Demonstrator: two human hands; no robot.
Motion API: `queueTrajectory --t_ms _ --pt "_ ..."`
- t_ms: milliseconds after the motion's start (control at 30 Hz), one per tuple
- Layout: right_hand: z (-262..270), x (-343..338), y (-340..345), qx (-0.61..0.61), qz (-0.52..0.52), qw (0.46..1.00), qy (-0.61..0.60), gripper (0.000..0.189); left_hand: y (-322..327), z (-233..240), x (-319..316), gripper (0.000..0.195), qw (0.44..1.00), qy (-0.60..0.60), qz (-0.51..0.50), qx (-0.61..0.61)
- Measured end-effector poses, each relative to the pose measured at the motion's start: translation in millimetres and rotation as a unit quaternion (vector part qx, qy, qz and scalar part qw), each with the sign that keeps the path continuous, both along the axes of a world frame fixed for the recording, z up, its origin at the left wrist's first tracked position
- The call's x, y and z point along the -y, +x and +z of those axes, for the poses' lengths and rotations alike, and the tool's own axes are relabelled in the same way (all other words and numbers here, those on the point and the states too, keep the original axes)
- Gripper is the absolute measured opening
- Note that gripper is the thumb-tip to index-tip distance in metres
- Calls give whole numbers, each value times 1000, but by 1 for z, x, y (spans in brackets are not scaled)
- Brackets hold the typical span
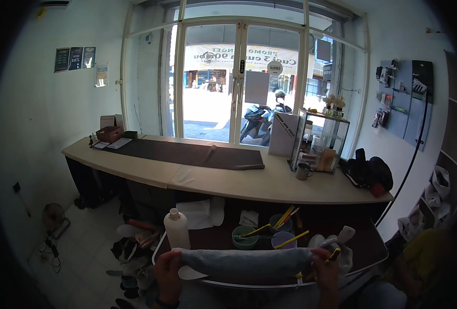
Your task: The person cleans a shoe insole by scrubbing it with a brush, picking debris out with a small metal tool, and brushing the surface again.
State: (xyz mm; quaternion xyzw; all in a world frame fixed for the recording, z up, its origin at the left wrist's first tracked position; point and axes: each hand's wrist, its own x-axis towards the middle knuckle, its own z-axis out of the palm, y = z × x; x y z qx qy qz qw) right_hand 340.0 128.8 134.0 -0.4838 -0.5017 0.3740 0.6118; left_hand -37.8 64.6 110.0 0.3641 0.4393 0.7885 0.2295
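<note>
A blue-grey cloth (247, 262) is stretched between my hands above the near edge of a low dark table (213, 241). My left hand (169, 274) pinches its left end. At the other end, my right hand (326, 274) grips the cloth, with a yellow-and-black item (334, 255) at its fingers; whether that is held cannot be told. Below the cloth's left part shows a white flat object (191, 273), partly covered. Just beyond stand an uncapped white bottle (176, 231), a green cup (240, 243) and a purple cup (288, 237) with yellow-handled brushes.
White shoes (344, 257) lie right of the cups. Several shoes (129, 251) crowd the floor at left. Beyond the table runs a long counter (213, 181) carrying a glass display case (334, 135). Another person in a yellow top (425, 255) is close at right.
</note>
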Motion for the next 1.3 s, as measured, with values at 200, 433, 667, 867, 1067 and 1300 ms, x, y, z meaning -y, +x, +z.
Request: queueTrajectory --t_ms 200,433,667,867,1067,1300 --pt "14 48 10 39 90 994 -40 54 -37 -8 51 33 985 -65 -69 -142" --pt "13 60 18 376 -8 904 204 45 -40 28 72 20 909 -66 -9 -411" --pt "20 37 21 300 -74 937 163 14 -37 45 44 24 785 29 52 -616" --pt "23 79 57 104 54 991 71 32 -56 2 80 40 963 -27 -135 -233" --pt "36 66 16 246 6 964 96 15 -5 34 34 21 968 -73 -41 -238" --pt "27 25 -7 253 -121 954 107 17 23 1 -3 19 978 -102 17 -182"
